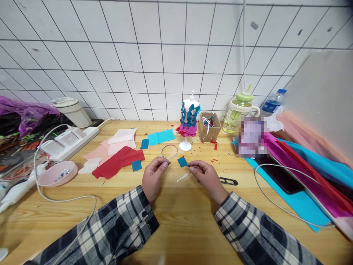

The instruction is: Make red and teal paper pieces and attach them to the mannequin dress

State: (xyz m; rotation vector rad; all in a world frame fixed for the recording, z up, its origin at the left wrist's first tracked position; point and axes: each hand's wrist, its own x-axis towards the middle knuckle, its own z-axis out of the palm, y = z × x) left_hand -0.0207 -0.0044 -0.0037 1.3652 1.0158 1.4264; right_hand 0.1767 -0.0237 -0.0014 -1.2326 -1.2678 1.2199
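Note:
My right hand (205,176) pinches a small dark blue paper-like square (182,162) by its right corner, above the table. My left hand (155,176) is closed in a pinch, thumb against forefinger; a thin pale sliver seems to stick out at its tips, too small to name. Just beyond those fingertips is a thin wire ring (161,151); whether they touch it I cannot tell. A short white strip (182,178) lies between my hands. Behind them stands a small white dress form (192,106) with teal bows and a magenta ruffled skirt.
Red pieces (118,162), pink pieces (121,141) and a light blue strip (161,137) lie to the left. A pink bowl (72,173) holds beads. A cardboard box (209,132) stands near the form. At right are a black cutter (228,181), a phone (281,175) and a bottle (230,119).

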